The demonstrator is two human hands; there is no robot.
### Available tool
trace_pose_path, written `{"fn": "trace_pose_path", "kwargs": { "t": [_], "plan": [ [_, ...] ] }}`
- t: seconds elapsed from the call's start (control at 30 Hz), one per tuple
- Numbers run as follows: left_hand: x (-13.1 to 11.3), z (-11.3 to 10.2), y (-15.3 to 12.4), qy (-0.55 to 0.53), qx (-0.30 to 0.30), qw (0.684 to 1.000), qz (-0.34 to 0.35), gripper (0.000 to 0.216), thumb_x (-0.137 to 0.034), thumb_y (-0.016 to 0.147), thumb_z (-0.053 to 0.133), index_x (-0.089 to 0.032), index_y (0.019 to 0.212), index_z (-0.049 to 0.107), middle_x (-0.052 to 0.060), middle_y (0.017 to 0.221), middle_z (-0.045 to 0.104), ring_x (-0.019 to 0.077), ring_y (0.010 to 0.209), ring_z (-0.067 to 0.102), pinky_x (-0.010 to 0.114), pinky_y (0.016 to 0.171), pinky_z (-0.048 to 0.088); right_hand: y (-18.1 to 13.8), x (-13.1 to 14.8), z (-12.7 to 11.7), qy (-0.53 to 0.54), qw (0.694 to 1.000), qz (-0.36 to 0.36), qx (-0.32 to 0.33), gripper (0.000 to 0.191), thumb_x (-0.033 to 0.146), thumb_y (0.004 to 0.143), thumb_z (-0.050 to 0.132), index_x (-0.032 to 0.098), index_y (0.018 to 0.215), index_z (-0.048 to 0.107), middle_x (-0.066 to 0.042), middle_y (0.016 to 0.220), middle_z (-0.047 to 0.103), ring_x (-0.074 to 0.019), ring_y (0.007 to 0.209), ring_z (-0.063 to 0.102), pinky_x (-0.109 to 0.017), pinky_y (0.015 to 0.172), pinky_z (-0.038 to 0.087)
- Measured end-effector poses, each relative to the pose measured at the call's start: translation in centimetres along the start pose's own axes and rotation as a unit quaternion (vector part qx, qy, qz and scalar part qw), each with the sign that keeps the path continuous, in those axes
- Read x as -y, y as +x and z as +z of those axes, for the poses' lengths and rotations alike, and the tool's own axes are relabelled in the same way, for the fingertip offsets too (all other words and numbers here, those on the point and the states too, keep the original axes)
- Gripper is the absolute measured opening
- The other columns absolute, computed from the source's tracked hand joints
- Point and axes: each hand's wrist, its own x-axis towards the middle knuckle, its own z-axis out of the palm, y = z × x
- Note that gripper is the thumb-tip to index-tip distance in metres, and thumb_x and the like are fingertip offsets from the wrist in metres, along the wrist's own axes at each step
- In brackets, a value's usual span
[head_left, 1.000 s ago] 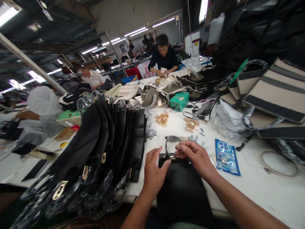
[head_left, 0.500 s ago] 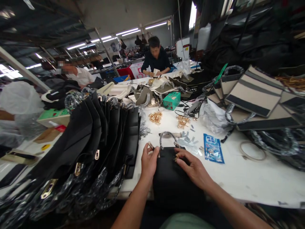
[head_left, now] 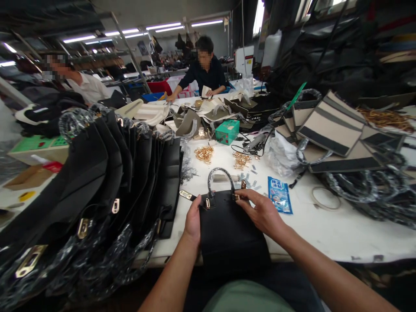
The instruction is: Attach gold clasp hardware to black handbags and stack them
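Note:
A small black handbag [head_left: 227, 229] lies flat on the white table [head_left: 328, 229] in front of me, its plastic-wrapped handle [head_left: 220, 175] arching away from me. My left hand [head_left: 192, 219] grips the bag's left upper edge, beside a gold-tipped strap [head_left: 186, 195] that sticks out to the left. On the bag's top right corner rests my right hand [head_left: 261, 212], its fingertips touching a small gold fitting [head_left: 236, 197].
A row of upright black bags [head_left: 123, 173] with gold clasps fills the left. Gold hardware piles [head_left: 204, 154] [head_left: 242, 160], a green box [head_left: 227, 131], a blue packet [head_left: 279, 195] and striped beige bags [head_left: 334, 130] lie beyond. Two people work at the far end.
The bag has shifted toward me and lies flatter. My left hand went from the bag's top middle to its left edge; my right hand dropped from the handle to the top right corner.

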Motion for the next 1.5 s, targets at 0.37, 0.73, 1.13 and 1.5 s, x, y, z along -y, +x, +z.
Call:
{"fn": "trace_pose_path", "kwargs": {
  "t": [0.37,0.73,1.13,1.5],
  "plan": [
    [0.8,-1.9,0.7,-0.05,0.038,0.997,-0.036,0.066,-0.058,0.089,0.049,-0.009,0.132,0.056,0.017,0.11,0.073,0.0347,0.104,0.068,0.054,0.101,0.045,2.5,0.1,-0.4,-0.079,0.987,-0.021,0.141,0.025,0.031,0.096,0.051,0.027,0.116,0.066,-0.003,0.111,0.07,-0.0214,0.103,0.065,-0.035,0.093,0.05],
    [0.8,-1.7,0.2,-0.076,0.052,0.995,-0.047,0.065,-0.06,0.088,0.051,-0.011,0.131,0.058,0.016,0.108,0.074,0.0344,0.103,0.069,0.053,0.099,0.047,3.3,2.0,0.1,-0.234,0.954,-0.067,0.174,0.031,0.031,0.098,0.045,0.028,0.123,0.064,-0.006,0.109,0.07,-0.0236,0.094,0.068,-0.034,0.082,0.052],
    [1.0,-2.0,0.3,-0.077,0.074,0.99,-0.087,0.066,-0.06,0.088,0.051,-0.009,0.128,0.06,0.017,0.106,0.074,0.0351,0.104,0.069,0.052,0.1,0.047,3.8,3.1,0.6,-0.318,0.918,-0.091,0.22,0.029,0.029,0.099,0.043,0.026,0.119,0.065,-0.007,0.106,0.071,-0.0214,0.085,0.069,-0.028,0.069,0.049],
    [1.0,-2.0,0.4,-0.085,0.069,0.989,-0.103,0.067,-0.062,0.087,0.051,-0.009,0.125,0.062,0.017,0.102,0.075,0.0353,0.101,0.07,0.051,0.097,0.049,4.4,0.8,-0.5,-0.153,0.948,-0.099,0.261,0.033,0.025,0.095,0.049,0.029,0.124,0.065,-0.006,0.111,0.07,-0.0219,0.099,0.066,-0.034,0.089,0.052]
  ]
}}
